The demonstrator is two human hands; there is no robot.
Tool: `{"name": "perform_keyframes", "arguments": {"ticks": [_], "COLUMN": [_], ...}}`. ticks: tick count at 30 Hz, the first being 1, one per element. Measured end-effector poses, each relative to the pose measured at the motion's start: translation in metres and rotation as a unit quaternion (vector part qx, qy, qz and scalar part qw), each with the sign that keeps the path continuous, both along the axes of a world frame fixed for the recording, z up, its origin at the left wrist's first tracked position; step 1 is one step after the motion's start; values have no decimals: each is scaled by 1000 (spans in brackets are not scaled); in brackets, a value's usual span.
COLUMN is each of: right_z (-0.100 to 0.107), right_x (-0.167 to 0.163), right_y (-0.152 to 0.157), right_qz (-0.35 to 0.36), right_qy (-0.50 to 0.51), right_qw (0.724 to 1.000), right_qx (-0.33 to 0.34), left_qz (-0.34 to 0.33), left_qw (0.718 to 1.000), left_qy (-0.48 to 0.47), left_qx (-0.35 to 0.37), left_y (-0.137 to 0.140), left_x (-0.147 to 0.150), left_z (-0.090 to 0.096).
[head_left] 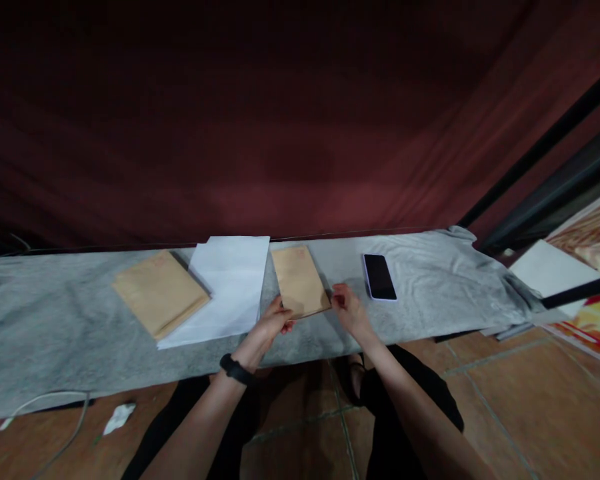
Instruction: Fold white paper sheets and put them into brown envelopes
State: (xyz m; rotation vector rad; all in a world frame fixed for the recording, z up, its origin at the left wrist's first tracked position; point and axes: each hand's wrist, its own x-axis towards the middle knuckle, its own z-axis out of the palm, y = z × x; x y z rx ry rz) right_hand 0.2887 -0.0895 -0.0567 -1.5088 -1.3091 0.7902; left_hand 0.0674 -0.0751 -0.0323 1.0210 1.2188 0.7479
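A brown paper envelope (303,280) with a small reddish mark near its top edge lies in front of me, perhaps with others beneath it. My left hand (274,319) grips its lower left corner, thumb on top and fingers underneath. Close by the lower right corner is my right hand (349,309), its fingers loosely bent and apart, holding nothing that I can see. Whether it touches the envelope is unclear. White paper sheets (230,283) lie left of the envelope. Partly over them rests a stack of brown envelopes (160,290).
A phone (380,277) with a dark screen lies right of my right hand. Grey cloth (440,280) covers the long narrow surface. Behind it hangs a dark red curtain (300,153). A pale cable (83,417) and crumpled white tissue (119,418) are at the lower left.
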Motion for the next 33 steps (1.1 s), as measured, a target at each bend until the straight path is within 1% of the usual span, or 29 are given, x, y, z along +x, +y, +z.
{"name": "perform_keyframes", "arguments": {"ticks": [2,4,5,6,7,8,9,10,11,12,14,15,16,17,19,21,24,26,29,33], "right_z": [0,-1,-2,-4,-7,-10,-12,-15,-17,-18,-20,-20,-20,-20,-20,-20,-19,-18,-17,-16], "right_x": [-4,-11,-16,-21,-25,-29,-32,-34,-36,-36,-37,-37,-37,-37,-37,-37,-36,-35,-32,-27], "right_y": [-2,-6,-8,-10,-12,-14,-15,-17,-18,-18,-18,-18,-18,-18,-18,-17,-16,-16,-15,-13], "right_qz": [32,99,132,159,178,187,189,186,184,182,180,179,178,177,175,176,180,187,200,219], "right_qy": [-117,-193,-230,-270,-313,-355,-393,-422,-443,-456,-467,-469,-469,-469,-469,-468,-466,-461,-451,-434], "right_qw": [991,973,960,946,929,913,898,886,876,870,864,863,863,863,864,864,865,866,869,873], "right_qx": [56,84,89,87,80,71,60,52,47,46,53,56,58,58,54,51,49,45,40,35], "left_qz": [-26,-48,-53,-53,-47,-34,-22,-13,-12,-19,-65,-93,-121,-144,-168,-184,-188,-196,-201,-228], "left_qw": [999,997,994,986,971,945,910,872,838,813,779,762,745,733,725,723,717,713,712,706], "left_qy": [22,55,89,144,218,303,384,448,485,498,472,457,453,456,475,494,509,508,508,492], "left_qx": [10,28,42,61,86,118,155,199,248,302,407,449,475,484,470,447,438,442,441,456], "left_y": [2,4,4,5,4,3,1,-1,-3,-5,-5,-2,3,10,31,58,98,115,120,101], "left_x": [-7,-14,-17,-20,-22,-23,-23,-22,-19,-14,0,9,17,26,41,50,54,52,46,35], "left_z": [-1,-1,0,1,3,5,6,8,8,7,3,-1,-5,-10,-18,-23,-27,-31,-39,-48]}}
